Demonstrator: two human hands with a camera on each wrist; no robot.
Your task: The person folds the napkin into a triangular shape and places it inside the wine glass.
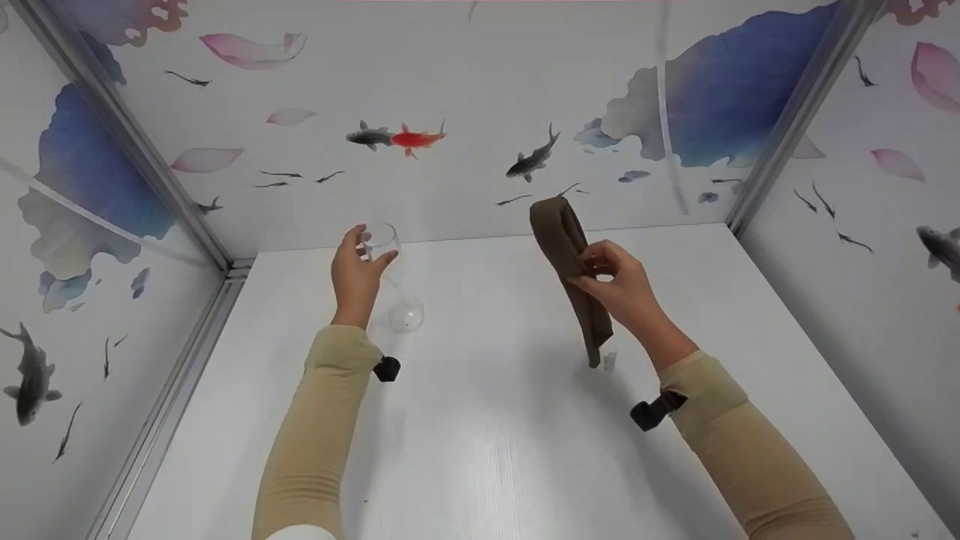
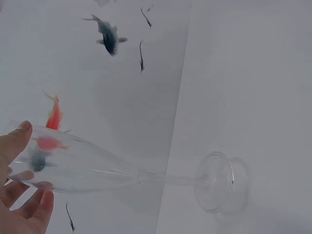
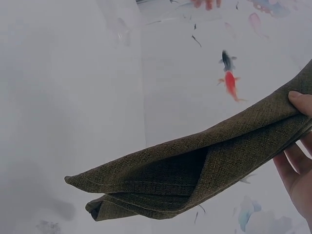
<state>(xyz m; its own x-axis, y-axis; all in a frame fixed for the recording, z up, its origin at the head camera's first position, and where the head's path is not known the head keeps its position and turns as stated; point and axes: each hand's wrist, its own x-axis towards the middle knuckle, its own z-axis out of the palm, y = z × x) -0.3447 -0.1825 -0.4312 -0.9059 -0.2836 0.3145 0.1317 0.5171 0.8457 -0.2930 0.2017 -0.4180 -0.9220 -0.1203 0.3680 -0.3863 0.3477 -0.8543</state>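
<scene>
My left hand [image 1: 356,276] grips a clear champagne flute [image 2: 92,165] near its rim, thumb on one side and fingers on the other. The flute's bowl tapers to a thin stem, and its round foot [image 1: 406,315] points down over the white table. In my right hand [image 1: 622,285] a folded brown cloth napkin [image 1: 559,232] is pinched between thumb and fingers. Its top loops over, and its lower end hangs in loose layered points, which the right wrist view shows as an open fold [image 3: 165,175]. Flute and napkin are well apart.
A small clear object [image 1: 610,361] lies on the white table [image 1: 480,435] beside the napkin's lower end. White panels with painted fish [image 1: 416,139] and petals enclose the back and sides, joined by metal corner posts [image 1: 127,127]. Black wrist cameras [image 1: 386,369] sit on both sleeves.
</scene>
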